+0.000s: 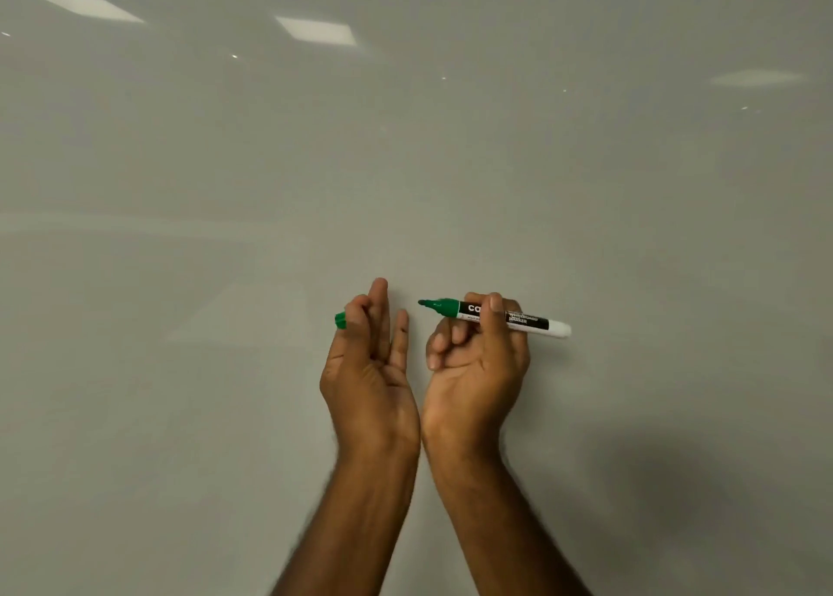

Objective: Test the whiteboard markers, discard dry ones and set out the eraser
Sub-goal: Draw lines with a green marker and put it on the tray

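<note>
R hand [478,352] grips uncapped green marker [505,318] | L hand [367,347] pinches cap [340,320] | risk: loose cap drops, nib dries

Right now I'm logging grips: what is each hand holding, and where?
Right hand grips the uncapped green marker round its mid-barrel. Left hand pinches the green cap, mostly hidden by fingers.

A big pale grey board [225,279] filled the whole view. It was smooth and shiny, like a mirror. Two bright square ceiling lights [315,30] shone back from its top part, and a dimmer light patch [759,77] showed at the far right. A few tiny white sparkles dotted the surface. A soft dark shadow [676,473] lay low on the right side.
</note>
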Motion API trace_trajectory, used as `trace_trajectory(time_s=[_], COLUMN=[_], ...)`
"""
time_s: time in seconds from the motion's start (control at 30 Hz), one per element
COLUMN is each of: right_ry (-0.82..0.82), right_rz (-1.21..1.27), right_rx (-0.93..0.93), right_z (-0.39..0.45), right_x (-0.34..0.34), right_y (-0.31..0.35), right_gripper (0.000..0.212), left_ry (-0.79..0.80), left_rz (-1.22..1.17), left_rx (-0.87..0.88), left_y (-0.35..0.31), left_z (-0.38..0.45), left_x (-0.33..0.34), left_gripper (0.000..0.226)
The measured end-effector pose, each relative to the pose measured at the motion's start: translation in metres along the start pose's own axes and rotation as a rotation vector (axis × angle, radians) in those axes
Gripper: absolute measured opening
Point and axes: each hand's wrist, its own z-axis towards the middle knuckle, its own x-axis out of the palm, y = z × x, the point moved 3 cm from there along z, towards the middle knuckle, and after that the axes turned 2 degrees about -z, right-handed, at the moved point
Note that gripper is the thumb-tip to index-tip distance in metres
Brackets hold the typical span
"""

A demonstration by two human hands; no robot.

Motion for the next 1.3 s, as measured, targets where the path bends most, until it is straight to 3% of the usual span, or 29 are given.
trace_trajectory(time_s=[0.23,0.5,0.77,1.0,1.17,1.3], right_ry=[-0.044,0.023,0.106,0.252,0.311,0.351], right_rz=[0.045,0.049,0.021,-0.057,-0.125,-0.181], right_rx=[-0.074,-0.255,-0.568,-0.864,-0.925,-0.965], right_z=[0.003,0.036,0.086,0.134,0.158,0.17], right_x=[-0.003,0.026,0.079,0.136,0.176,0.21], right_y=[0.01,0.051,0.117,0.193,0.223,0.234], right_gripper=[0.023,0.019,0.016,0.013,0.012,0.012], left_ry=[-0.004,0.313,0.455,0.728,0.762,0.695], left_rz=[0.029,-0.114,-0.292,0.075,0.612,0.918], left_rx=[0.088,0.163,0.086,0.52,1.065,1.353], left_y=[-0.003,-0.026,-0.068,-0.129,-0.153,-0.164], left_z=[-0.007,0.012,0.048,0.077,0.094,0.119], left_x=[0.009,0.067,0.126,0.199,0.25,0.285], left_gripper=[0.025,0.027,0.022,0.003,0.019,0.041])
